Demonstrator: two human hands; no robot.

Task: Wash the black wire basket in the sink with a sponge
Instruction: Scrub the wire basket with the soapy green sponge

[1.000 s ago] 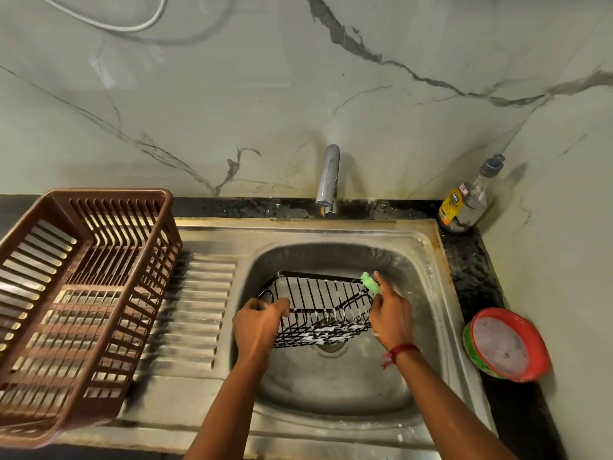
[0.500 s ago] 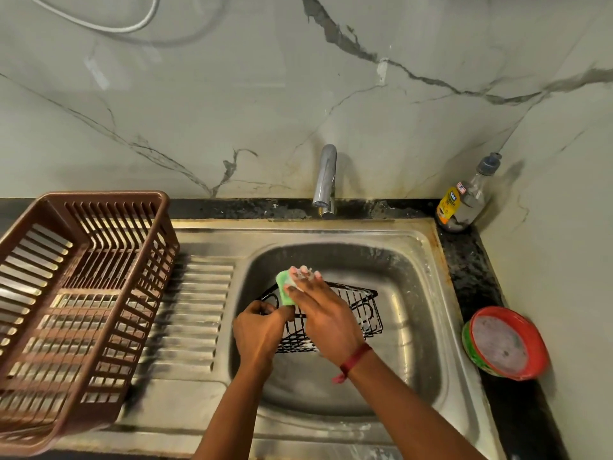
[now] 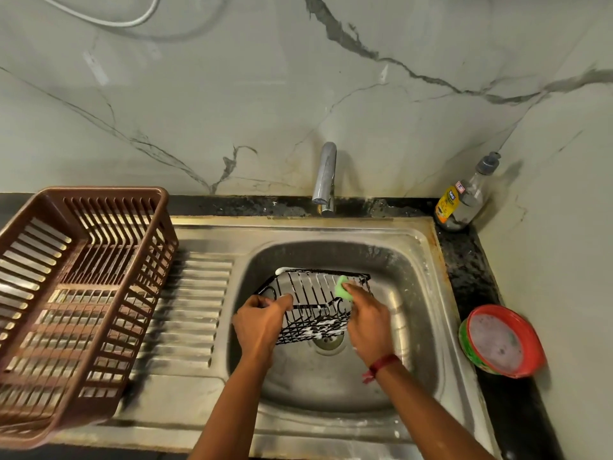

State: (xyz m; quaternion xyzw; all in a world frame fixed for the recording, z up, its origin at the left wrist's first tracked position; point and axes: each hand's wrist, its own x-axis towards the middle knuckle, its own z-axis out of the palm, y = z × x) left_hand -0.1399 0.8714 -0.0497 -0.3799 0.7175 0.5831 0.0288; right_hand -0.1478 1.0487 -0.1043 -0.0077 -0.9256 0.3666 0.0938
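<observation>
The black wire basket (image 3: pixel 311 293) sits tilted inside the steel sink (image 3: pixel 414 293), streaked with white foam along its far rim and bottom wires. My left hand (image 3: pixel 260 322) grips the basket's near left edge. My right hand (image 3: pixel 366 322) holds a green sponge (image 3: pixel 343 287) pressed against the wires on the basket's right side. The drain (image 3: pixel 328 343) shows just below the basket, between my hands.
A brown plastic dish rack (image 3: pixel 83 293) stands on the ribbed draining board at left. The tap (image 3: pixel 326 177) rises behind the sink. A dish-soap bottle (image 3: pixel 462 197) stands in the back right corner. A red and green tub (image 3: pixel 501 340) of cleaning paste sits on the right counter.
My right hand with the sponge swept from the basket's right corner to its left rim, then back to the right side. My left hand kept its grip; the basket shifted slightly.
</observation>
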